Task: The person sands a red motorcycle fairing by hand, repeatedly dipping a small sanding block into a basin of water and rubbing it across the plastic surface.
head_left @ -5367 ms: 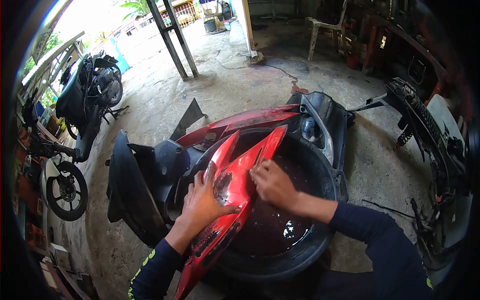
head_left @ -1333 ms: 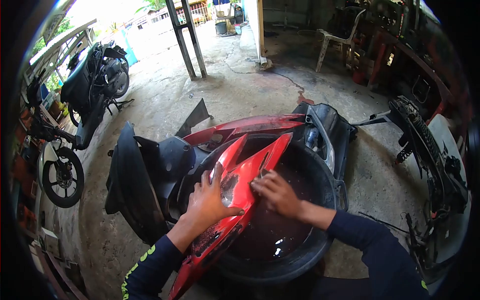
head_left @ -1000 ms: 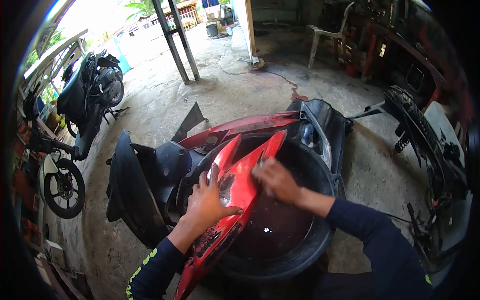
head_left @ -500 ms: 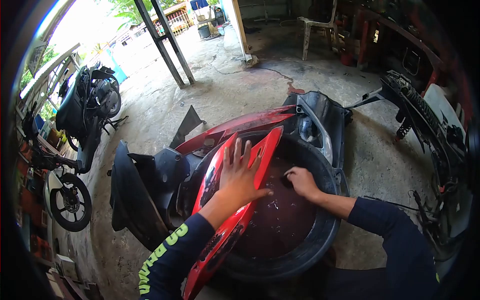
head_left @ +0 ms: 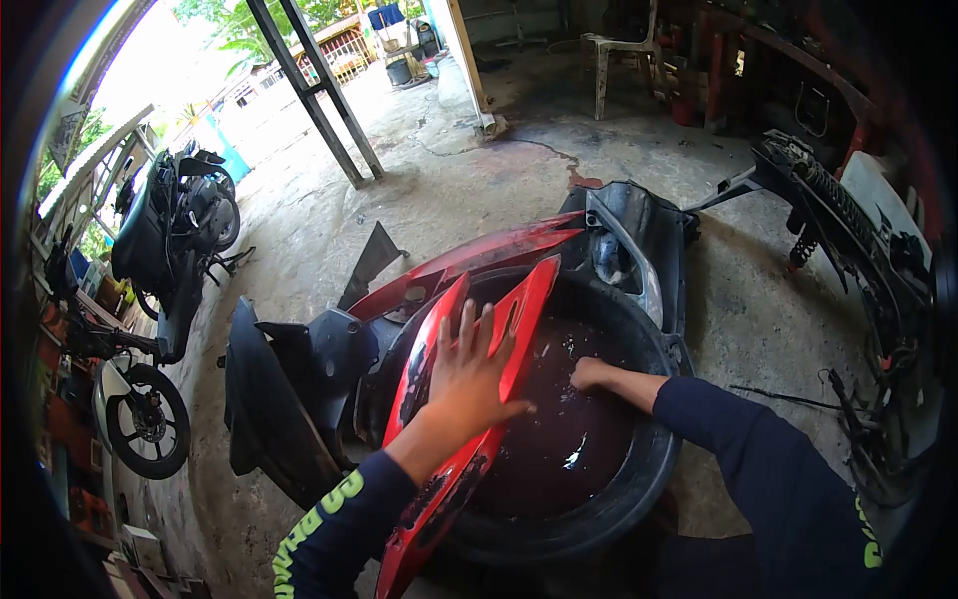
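A long red motorcycle fairing panel (head_left: 527, 299) with black scuffed patches leans across the left side of a round black tub (head_left: 654, 479). My left hand (head_left: 467, 384) lies on the panel, fingers spread and palm down. Dark reddish-brown water (head_left: 559, 449) fills the lower part of the tub. Into this water dips my right hand (head_left: 591, 373), curled, with its fingertips below the surface. Whatever those fingers hold is hidden.
Behind the tub lies another red panel (head_left: 469, 250). Black plastic fairings (head_left: 269, 389) stand at the left, and a grey-black body part (head_left: 639, 225) is at the back. A motorcycle (head_left: 165, 250) is parked left; a stripped frame (head_left: 818, 200) stands right. A plastic chair (head_left: 609, 50) is farther back.
My right hand has moved down into the water, and fresh ripples glint there. A small dark thing showed at its fingers before. My left hand remains spread on the red panel.
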A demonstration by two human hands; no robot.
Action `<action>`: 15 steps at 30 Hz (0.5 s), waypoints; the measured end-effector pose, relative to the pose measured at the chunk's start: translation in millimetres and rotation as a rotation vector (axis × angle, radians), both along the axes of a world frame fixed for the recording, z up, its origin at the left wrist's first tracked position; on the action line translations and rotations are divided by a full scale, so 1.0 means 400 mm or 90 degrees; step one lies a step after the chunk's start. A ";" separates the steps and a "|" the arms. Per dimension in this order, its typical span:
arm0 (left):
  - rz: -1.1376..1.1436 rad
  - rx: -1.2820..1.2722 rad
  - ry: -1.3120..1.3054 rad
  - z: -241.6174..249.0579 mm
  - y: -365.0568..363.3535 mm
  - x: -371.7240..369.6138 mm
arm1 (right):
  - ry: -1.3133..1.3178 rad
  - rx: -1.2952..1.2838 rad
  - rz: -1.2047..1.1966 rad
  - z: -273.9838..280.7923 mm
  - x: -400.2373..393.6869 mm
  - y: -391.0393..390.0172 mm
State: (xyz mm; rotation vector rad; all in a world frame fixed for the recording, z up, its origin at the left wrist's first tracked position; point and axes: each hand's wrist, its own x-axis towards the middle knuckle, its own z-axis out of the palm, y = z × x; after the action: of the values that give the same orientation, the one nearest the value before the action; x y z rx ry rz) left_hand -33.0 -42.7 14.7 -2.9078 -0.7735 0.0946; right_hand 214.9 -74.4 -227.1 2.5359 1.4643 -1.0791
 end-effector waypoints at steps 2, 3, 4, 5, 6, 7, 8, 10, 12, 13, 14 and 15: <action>-0.012 -0.012 -0.001 0.016 -0.024 -0.039 | 0.146 -0.024 0.023 -0.124 0.055 0.029; -0.002 -0.022 0.008 0.025 -0.035 -0.053 | 0.274 -0.015 -0.124 0.040 0.024 -0.012; 0.009 -0.033 0.017 0.029 -0.037 -0.061 | 0.379 -0.001 -0.268 0.225 -0.014 -0.057; 0.021 -0.046 0.018 0.027 -0.033 -0.066 | 0.450 -0.024 -0.250 0.238 0.005 -0.043; 0.023 -0.047 0.019 0.022 -0.029 -0.066 | 0.522 -0.046 -0.230 0.276 0.013 -0.030; 0.017 -0.044 0.015 0.016 -0.021 -0.063 | 0.585 -0.027 -0.215 0.316 0.027 -0.019; 0.012 -0.041 0.009 0.008 -0.014 -0.057 | 0.647 -0.007 -0.199 0.414 0.023 -0.021; 0.006 -0.029 0.022 -0.001 -0.002 -0.026 | 0.662 0.089 -0.099 0.593 -0.014 -0.010; -0.001 -0.016 0.036 -0.022 0.027 0.002 | 0.620 0.234 0.068 0.716 -0.060 0.016; -0.042 -0.047 -0.047 -0.046 0.053 0.017 | 0.558 0.306 0.142 0.759 -0.088 0.037; -0.081 -0.078 -0.130 -0.061 0.073 0.030 | 0.493 0.375 0.216 0.788 -0.118 0.056; -0.076 -0.097 -0.175 -0.063 0.086 0.044 | 0.494 0.375 0.216 0.803 -0.145 0.070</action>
State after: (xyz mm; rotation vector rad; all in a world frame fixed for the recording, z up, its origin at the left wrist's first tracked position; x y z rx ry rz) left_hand -15.3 -8.4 -10.6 -3.1461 -0.6533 -0.2763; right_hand 156.8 -46.2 94.3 2.0574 2.6100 -1.9071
